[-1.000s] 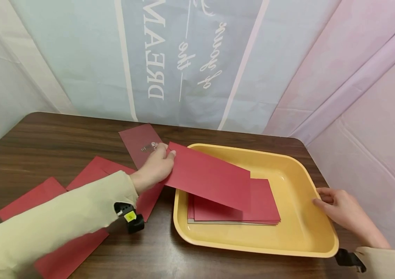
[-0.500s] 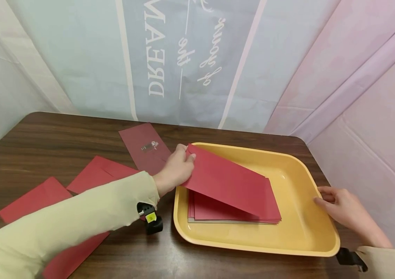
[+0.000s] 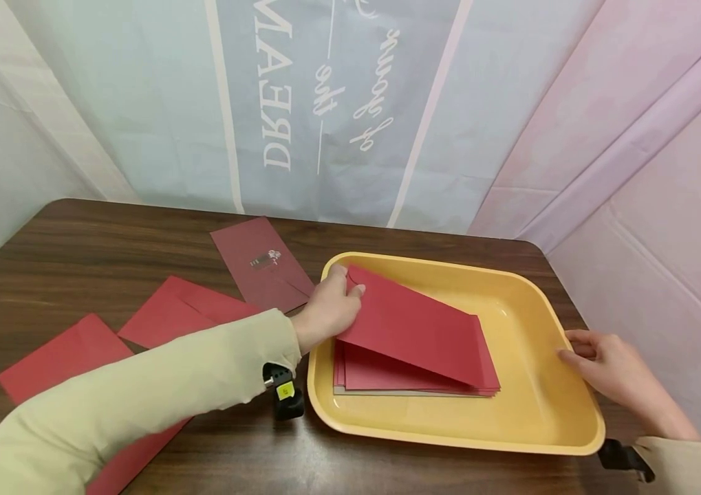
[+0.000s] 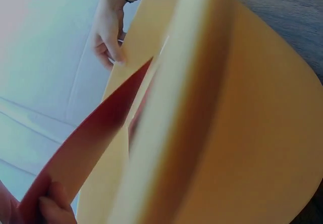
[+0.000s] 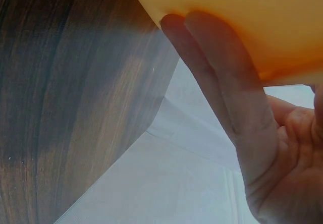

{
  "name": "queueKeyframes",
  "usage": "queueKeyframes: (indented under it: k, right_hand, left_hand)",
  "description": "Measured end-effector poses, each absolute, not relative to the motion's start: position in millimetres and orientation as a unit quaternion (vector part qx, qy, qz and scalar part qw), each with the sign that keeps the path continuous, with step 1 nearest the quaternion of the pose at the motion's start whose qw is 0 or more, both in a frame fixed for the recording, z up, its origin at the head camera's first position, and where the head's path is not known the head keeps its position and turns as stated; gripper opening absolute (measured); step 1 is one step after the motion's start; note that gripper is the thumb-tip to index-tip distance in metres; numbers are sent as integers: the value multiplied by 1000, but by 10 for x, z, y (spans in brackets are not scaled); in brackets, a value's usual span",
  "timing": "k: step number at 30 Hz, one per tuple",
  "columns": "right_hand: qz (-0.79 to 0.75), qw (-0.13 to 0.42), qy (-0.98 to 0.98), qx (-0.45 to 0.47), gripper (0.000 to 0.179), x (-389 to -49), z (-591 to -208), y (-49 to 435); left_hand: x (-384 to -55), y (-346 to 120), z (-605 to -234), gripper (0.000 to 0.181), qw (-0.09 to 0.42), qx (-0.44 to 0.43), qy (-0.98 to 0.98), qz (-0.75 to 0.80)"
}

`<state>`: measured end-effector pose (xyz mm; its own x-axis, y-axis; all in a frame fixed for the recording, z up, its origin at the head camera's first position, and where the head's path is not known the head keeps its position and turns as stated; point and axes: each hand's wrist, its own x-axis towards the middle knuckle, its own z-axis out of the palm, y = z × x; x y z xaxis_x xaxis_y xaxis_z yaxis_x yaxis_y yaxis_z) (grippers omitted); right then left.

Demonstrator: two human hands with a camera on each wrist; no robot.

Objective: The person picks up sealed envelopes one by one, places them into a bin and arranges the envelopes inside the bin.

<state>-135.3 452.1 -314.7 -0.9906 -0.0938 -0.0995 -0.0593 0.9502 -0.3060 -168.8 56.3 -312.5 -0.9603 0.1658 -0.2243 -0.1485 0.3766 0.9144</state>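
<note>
My left hand [image 3: 330, 306] pinches the near-left end of a red envelope [image 3: 408, 326], thumb on top. That envelope slants down over a stack of red envelopes [image 3: 387, 371] inside a yellow tray [image 3: 542, 405]; its far end touches the stack and its held end stays raised. In the left wrist view the held envelope [image 4: 96, 128] rises past the blurred tray rim. At the tray's right side my right hand [image 3: 616, 371] holds the rim, thumb inside. Fingers [image 5: 217, 57] press the tray's outer wall in the right wrist view.
Left of the tray lie more envelopes on the dark wooden table [image 3: 96, 240]: a maroon one [image 3: 257, 261] with a printed mark, and bright red ones [image 3: 170, 309] partly under my left sleeve [image 3: 158, 385]. A hanging cloth [image 3: 325, 137] with lettering stands behind the table.
My left hand has moved right with the red envelope, from beside the tray to over its left rim. The envelope now lies lower over the stack. My right hand stays on the rim.
</note>
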Motion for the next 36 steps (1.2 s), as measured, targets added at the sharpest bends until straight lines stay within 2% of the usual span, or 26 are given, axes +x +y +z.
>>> queueKeyframes:
  k: [3,9,16,22,29,31,33,36]
  right_hand:
    - [-151,56,986,-39,42,-1354,-3141,4523]
    - [-152,58,986,-35,42,-1347,-3121,4502]
    - [-150,61,986,-29,42,-1323,-3100,4451]
    - [-148,62,987,-25,42,-1315,-3082,4420]
    - [-148,64,986,-27,41,-1339,-3041,4413]
    - [-150,65,986,-27,41,-1343,-3029,4411]
    - [-151,66,986,-27,40,-1347,-3017,4409]
    - [-152,68,986,-27,40,-1354,-2998,4408]
  left_hand:
    - [-1685,579,-3129,28,140,15,823,551]
    - [-1703,572,-3101,44,130,35,849,510]
    - [-1729,489,-3030,36,125,94,894,420]
    - [-1771,429,-2987,40,169,111,908,367]
    - [-1807,465,-2919,75,224,90,906,349]
    - [-1825,487,-2909,78,238,83,908,335]
    - [-1841,510,-2896,78,247,76,911,321]
    - [-1866,541,-2879,68,264,64,914,303]
